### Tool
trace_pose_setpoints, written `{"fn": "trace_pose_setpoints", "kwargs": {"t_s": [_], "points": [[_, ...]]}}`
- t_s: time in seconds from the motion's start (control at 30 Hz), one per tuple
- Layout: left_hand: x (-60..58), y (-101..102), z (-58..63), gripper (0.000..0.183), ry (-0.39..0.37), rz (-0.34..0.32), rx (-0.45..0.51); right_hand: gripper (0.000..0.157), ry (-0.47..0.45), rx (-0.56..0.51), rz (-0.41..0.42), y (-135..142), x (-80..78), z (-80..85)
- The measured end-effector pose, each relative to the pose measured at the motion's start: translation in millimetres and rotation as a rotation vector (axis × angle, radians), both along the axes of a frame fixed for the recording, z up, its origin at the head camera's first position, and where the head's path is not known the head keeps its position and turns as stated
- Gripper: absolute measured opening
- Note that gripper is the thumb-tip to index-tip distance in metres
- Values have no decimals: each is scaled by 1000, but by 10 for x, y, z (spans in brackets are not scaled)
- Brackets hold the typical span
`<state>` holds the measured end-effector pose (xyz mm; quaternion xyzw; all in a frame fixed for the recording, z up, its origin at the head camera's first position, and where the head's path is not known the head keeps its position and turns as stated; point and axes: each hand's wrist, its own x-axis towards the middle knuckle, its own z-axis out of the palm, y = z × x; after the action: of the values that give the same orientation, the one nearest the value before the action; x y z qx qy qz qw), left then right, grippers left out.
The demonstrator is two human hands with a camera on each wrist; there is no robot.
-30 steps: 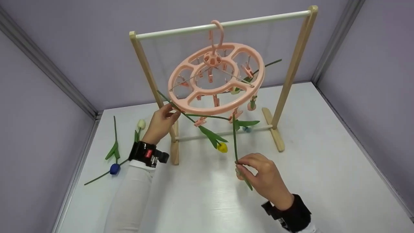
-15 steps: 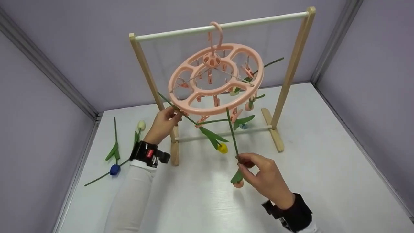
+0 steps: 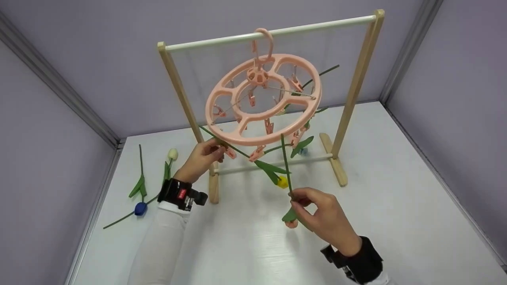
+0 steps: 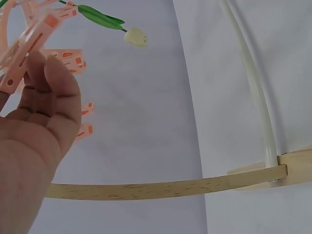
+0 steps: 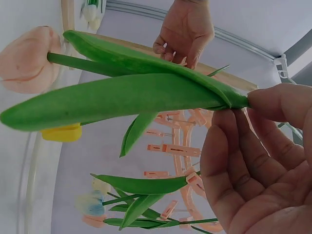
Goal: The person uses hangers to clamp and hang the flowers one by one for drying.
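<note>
In the head view, my right hand pinches the green stem of a pink artificial tulip between thumb and fingers. Its bloom hangs down and the stem points up toward the rim. Its two long leaves fill much of the right wrist view. My left hand is at the near-left rim of a round pink clip hanger, its curled fingers gripping a pink clothespin. A yellow tulip hangs from a neighbouring clothespin, its stem passing beside my left fingers.
The hanger hooks over the white bar of a wooden stand. Other tulips hang from its far and right clips. On the white table at left lie a blue tulip and a white tulip. Grey-purple walls enclose the table.
The hanger has turned a little, its near clips and yellow tulip shifting right. My left hand has moved slightly down and right. The pink tulip's bloom has swung left below my right hand.
</note>
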<state>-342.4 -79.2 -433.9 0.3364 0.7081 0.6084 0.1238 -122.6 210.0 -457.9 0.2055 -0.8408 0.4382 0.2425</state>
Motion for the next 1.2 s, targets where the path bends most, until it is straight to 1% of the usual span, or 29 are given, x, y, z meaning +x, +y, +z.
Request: {"fn": "trace_pose_setpoints", "kwargs": {"t_s": [0.17,0.33,0.47,0.53,0.63,0.73,0.87,0.97,1.07,1.13,1.2], "points": [[41,34,-38,28,4,-82,32,20,-3,-6,0,11,3,1],[54,105,-88,29,-21,-124,54,22,17,-13,6,12,2,0],[89,157,-78,32,-41,-146,97,23,9,-14,2,12,-4,7],[101,180,-66,38,-45,-147,114,24,-8,-19,-8,13,-1,20],[108,212,-54,48,-50,-137,129,27,-37,-29,-20,12,1,37],[115,239,-45,49,-63,-120,144,26,-48,-36,-23,5,-2,52],[132,270,-21,33,-75,-92,178,20,-30,-44,-11,-1,-12,59],[146,293,4,23,-48,-52,197,15,-15,-45,0,-5,-19,62],[150,316,30,17,-11,2,187,12,-15,-44,8,-10,-24,65],[149,325,43,16,7,25,172,14,-11,-42,11,-16,-28,67],[147,328,52,14,12,32,165,17,-6,-42,13,-21,-29,69]]}}
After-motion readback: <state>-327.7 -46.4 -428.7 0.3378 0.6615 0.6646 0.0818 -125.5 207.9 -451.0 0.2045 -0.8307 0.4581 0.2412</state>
